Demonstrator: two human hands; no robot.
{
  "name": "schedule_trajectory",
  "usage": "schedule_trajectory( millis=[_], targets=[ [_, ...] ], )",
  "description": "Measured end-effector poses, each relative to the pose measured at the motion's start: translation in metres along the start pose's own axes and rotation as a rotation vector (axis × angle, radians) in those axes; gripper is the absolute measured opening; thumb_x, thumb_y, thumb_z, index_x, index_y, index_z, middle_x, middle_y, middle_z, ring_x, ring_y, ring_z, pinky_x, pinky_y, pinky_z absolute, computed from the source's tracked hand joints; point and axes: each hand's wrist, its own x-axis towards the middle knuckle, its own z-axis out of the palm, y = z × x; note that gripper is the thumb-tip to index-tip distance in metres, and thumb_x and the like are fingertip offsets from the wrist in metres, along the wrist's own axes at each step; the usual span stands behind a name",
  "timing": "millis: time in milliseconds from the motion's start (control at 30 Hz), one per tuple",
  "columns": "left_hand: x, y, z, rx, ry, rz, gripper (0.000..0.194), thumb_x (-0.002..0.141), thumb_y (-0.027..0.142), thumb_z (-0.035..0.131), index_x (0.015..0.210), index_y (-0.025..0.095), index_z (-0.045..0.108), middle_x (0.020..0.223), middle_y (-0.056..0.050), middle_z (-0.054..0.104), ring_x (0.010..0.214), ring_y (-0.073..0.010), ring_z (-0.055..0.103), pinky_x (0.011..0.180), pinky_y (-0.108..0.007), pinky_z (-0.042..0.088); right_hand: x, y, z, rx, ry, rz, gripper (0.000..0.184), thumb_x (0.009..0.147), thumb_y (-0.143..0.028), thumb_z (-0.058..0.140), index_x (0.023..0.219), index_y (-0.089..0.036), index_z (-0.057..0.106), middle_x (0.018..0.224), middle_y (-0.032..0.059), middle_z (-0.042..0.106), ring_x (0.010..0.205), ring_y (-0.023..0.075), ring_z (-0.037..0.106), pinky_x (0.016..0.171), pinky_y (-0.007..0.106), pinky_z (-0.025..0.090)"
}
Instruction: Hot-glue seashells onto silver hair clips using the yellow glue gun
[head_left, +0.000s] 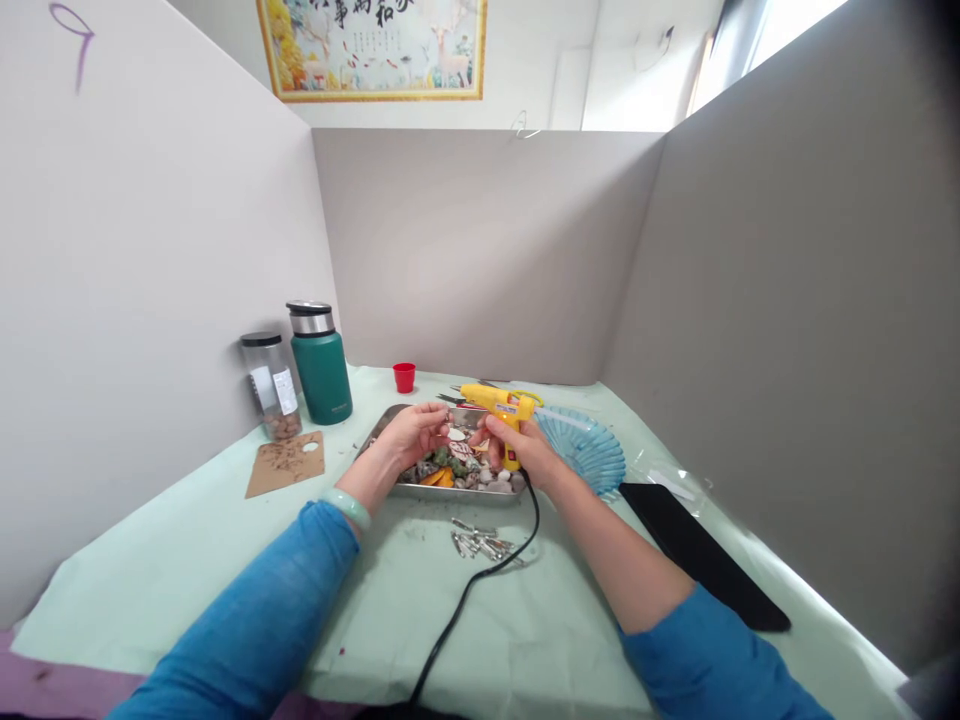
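Note:
My right hand (525, 447) is wrapped round the handle of a yellow hot glue gun (487, 397), whose nozzle points left. A clear glue stick (562, 418) sticks out of its back, and a black cord (469, 592) runs down from the handle toward me. My left hand (416, 435) is closed in a pinch at the nozzle's left; what the fingertips hold is too small to make out. Below both hands lies a metal tray (450, 494) of stones, shells and orange pieces. Small silvery metal clips (484, 543) lie in a pile in front of it.
At left stand a green bottle (322, 378) and a clear jar (264, 385), beside a brown card (281, 466). A red cup (404, 377) is behind the tray. At right are a blue ribbed plate (600, 455) and a flat black object (701, 555). Grey panels (480, 250) enclose the table.

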Motion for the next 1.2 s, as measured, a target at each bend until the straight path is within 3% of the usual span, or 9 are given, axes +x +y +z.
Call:
schedule_trajectory(
  millis=[100, 267, 533, 767, 1200],
  targets=[
    [0.003, 0.000, -0.005, -0.042, 0.023, -0.003, 0.012, 0.073, 0.005, 0.067, 0.081, 0.011, 0.060, 0.068, -0.002, 0.062, 0.050, -0.0089, 0.057, 0.049, -0.022, 0.050, -0.004, -0.002, -0.002, -0.064, -0.015, 0.007, 0.043, 0.081, -0.057, 0.055, 0.081, -0.016, 0.067, 0.053, 0.0005, 0.061, 0.040, 0.0083, 0.049, 0.043, 0.020, 0.040],
    [0.007, 0.000, -0.012, -0.095, 0.061, -0.024, 0.018, 0.075, 0.004, 0.065, 0.090, 0.013, 0.060, 0.070, -0.003, 0.064, 0.057, -0.0109, 0.062, 0.056, -0.023, 0.053, -0.011, -0.006, 0.000, -0.090, -0.090, 0.034, 0.042, 0.080, -0.056, 0.057, 0.089, -0.015, 0.065, 0.083, 0.0065, 0.071, 0.045, 0.0077, 0.052, 0.045, 0.020, 0.042],
    [0.003, 0.002, -0.006, -0.059, 0.078, 0.049, 0.017, 0.073, 0.005, 0.068, 0.086, 0.012, 0.061, 0.070, -0.002, 0.063, 0.054, -0.0092, 0.060, 0.054, -0.022, 0.052, -0.010, -0.002, 0.001, -0.036, -0.074, 0.013, 0.043, 0.080, -0.054, 0.058, 0.101, -0.016, 0.063, 0.081, 0.0054, 0.070, 0.045, 0.0078, 0.052, 0.044, 0.020, 0.042],
    [-0.001, 0.004, -0.002, -0.030, 0.086, 0.065, 0.019, 0.071, 0.007, 0.070, 0.084, 0.013, 0.059, 0.066, -0.001, 0.061, 0.052, -0.0090, 0.058, 0.053, -0.022, 0.051, -0.011, -0.004, 0.002, -0.094, -0.081, 0.044, 0.042, 0.080, -0.056, 0.058, 0.088, -0.016, 0.064, 0.081, 0.0057, 0.070, 0.045, 0.0081, 0.052, 0.046, 0.021, 0.044],
    [-0.001, 0.002, 0.001, -0.022, 0.114, 0.073, 0.023, 0.068, 0.006, 0.073, 0.088, 0.012, 0.063, 0.067, -0.001, 0.063, 0.048, -0.0063, 0.054, 0.050, -0.020, 0.048, -0.008, 0.001, 0.001, -0.059, -0.025, 0.030, 0.042, 0.078, -0.056, 0.059, 0.088, -0.015, 0.064, 0.076, 0.0044, 0.071, 0.043, 0.0074, 0.053, 0.043, 0.020, 0.039]
  ],
)
